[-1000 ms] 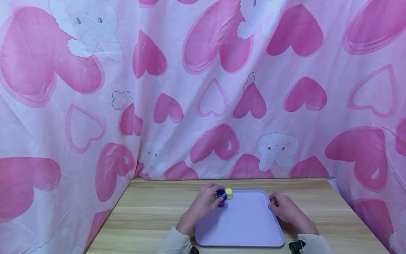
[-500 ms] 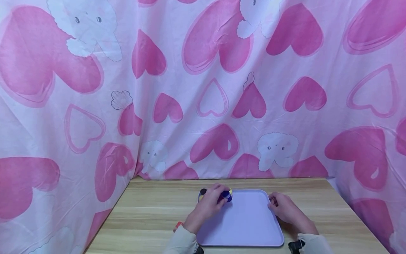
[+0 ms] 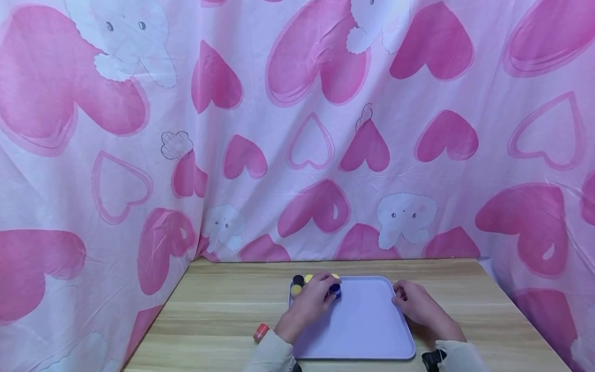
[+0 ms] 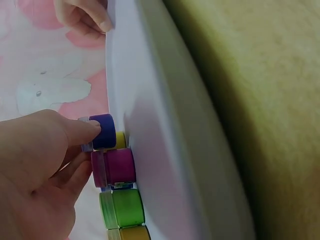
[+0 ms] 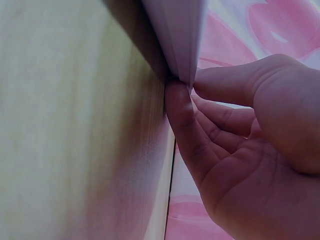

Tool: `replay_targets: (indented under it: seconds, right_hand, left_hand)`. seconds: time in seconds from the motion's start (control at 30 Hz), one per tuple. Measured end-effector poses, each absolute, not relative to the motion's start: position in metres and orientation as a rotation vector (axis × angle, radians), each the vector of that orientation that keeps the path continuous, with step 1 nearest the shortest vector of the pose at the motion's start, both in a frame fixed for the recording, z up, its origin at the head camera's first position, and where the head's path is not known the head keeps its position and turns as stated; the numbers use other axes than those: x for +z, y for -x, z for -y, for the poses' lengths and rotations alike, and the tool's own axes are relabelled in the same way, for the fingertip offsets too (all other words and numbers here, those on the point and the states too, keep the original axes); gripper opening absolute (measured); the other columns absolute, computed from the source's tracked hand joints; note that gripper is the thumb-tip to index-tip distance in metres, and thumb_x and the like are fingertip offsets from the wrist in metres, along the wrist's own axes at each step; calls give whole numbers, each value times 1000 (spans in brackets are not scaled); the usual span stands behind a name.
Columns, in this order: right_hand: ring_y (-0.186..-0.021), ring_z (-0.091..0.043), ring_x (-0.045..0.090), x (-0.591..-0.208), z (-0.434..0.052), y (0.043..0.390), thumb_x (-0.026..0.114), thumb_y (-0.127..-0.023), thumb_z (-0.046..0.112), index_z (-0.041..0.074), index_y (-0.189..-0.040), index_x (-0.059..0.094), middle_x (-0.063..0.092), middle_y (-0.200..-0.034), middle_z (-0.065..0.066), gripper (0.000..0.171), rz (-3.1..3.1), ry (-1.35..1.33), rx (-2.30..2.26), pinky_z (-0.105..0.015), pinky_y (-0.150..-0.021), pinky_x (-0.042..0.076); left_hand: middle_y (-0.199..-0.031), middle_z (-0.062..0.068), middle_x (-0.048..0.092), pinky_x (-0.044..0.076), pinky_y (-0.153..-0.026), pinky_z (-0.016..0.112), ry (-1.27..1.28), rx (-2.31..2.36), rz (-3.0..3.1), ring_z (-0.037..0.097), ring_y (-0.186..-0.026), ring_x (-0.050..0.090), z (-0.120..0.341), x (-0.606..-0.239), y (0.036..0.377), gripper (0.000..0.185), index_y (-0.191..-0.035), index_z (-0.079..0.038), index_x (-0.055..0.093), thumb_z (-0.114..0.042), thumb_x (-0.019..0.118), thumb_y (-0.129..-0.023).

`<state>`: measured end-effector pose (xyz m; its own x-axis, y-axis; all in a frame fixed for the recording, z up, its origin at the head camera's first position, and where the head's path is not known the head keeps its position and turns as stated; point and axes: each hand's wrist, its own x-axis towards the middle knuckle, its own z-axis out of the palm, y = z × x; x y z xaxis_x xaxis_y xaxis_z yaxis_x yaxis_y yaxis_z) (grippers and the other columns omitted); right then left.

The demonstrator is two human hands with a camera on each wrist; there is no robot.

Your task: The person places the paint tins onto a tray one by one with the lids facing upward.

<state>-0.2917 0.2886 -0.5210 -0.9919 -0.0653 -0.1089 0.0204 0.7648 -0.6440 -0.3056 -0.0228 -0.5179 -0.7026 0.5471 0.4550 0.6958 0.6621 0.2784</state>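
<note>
My left hand (image 3: 312, 299) is over the far left part of the lilac tray (image 3: 360, 323), its thumb and fingers pinching a small dark blue paint pot (image 4: 104, 131). In the left wrist view, a purple pot (image 4: 120, 166) stands right beside the blue one, followed by a green pot (image 4: 128, 208) and an amber pot (image 4: 136, 233). Part of a yellow pot (image 4: 121, 140) shows behind. At the tray's right side, my right hand (image 3: 416, 304) pinches the rim between thumb and index finger, the fingertip under the edge.
A black-topped pot (image 3: 298, 280) and a yellow pot (image 3: 296, 291) stand in the tray's far left corner. On the wooden table (image 3: 218, 310), left of the tray, lies a red pot (image 3: 261, 332). A pink heart-patterned curtain (image 3: 297, 206) surrounds the table's back and sides.
My left hand has moved to the right with the dark blue pot, uncovering the black and yellow pots in the corner and the red pot. My right hand has stayed on the rim.
</note>
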Motion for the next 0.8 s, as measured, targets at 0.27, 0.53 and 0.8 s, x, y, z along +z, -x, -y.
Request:
replay_targets:
  seconds: [0.27,0.53,0.8]
  right_hand:
    - [-89,-18,61,-521,-289,291,68,-104,6,-8,-133,62,68,-101,-6,33,-2826,41,-1051,-35,-79,62]
    - [-88,-17,60,-522,-289,291,69,-103,6,-7,-132,63,67,-100,-6,32,-2830,47,-1060,-35,-79,62]
    - [-88,-17,60,-523,-290,291,69,-103,6,-6,-132,64,67,-99,-6,32,-2836,42,-1045,-35,-79,63]
  left_hand:
    - [-118,4,72,62,-98,23,952,-606,2578,15,-111,71,20,-520,306,28,-122,-9,77,-6,83,-94]
    - [-114,3,72,62,-94,22,934,-557,2578,14,-106,71,18,-520,306,26,-116,-10,80,-4,84,-92]
    - [-115,3,71,62,-94,22,924,-576,2598,13,-106,71,18,-520,306,25,-112,-12,81,-3,85,-90]
